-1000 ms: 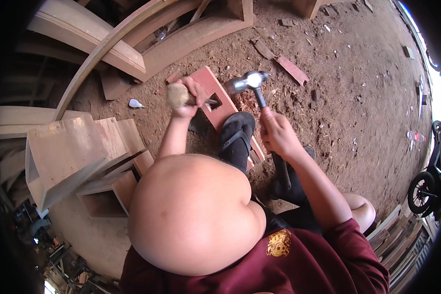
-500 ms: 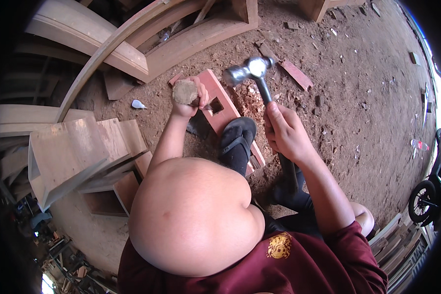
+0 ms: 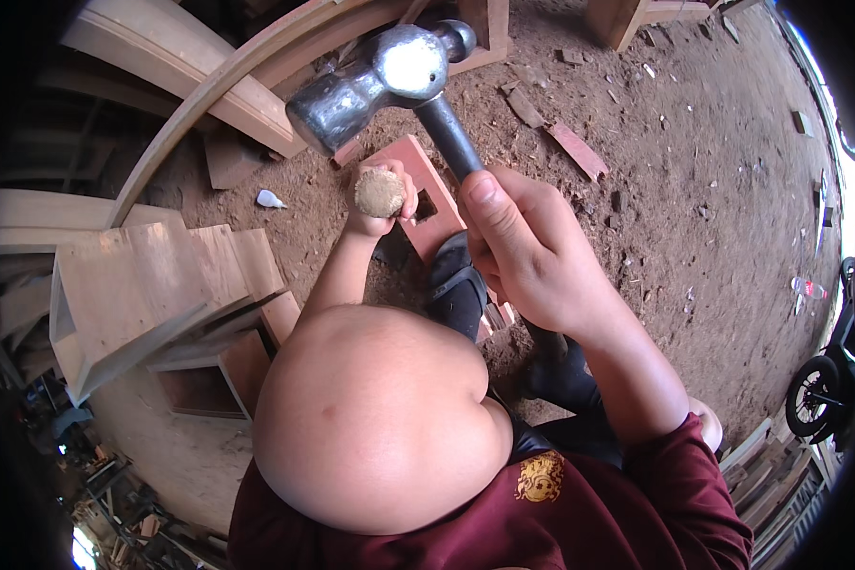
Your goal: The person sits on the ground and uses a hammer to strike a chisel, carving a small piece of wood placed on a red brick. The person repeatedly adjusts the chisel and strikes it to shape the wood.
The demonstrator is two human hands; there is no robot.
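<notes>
My left hand (image 3: 374,226) is wrapped round the thick wooden handle of a chisel (image 3: 379,193), whose round, battered butt faces up. The blade is hidden below my fist, beside a square hole cut in a reddish timber (image 3: 437,236). In my right hand (image 3: 534,252) is a ball-peen hammer (image 3: 410,65), gripped by its dark shaft. The hammer's head is raised well above the timber, its flat face pointing left and its ball end right. My foot in a dark slipper (image 3: 458,285) rests on the timber, near the hole.
Wood chips and offcuts lie on the dirt floor, with a flat reddish offcut (image 3: 577,150) beyond the timber. Wooden frames (image 3: 185,66) stand far left, a wooden box piece (image 3: 133,294) nearer. A white bottle (image 3: 270,199) lies between. A wheel (image 3: 812,394) shows at right.
The hammer has been lifted up and leftward, and now looks much larger. My left hand with the chisel has shifted slightly right and nearer, covering the blade. My foot stays on the timber.
</notes>
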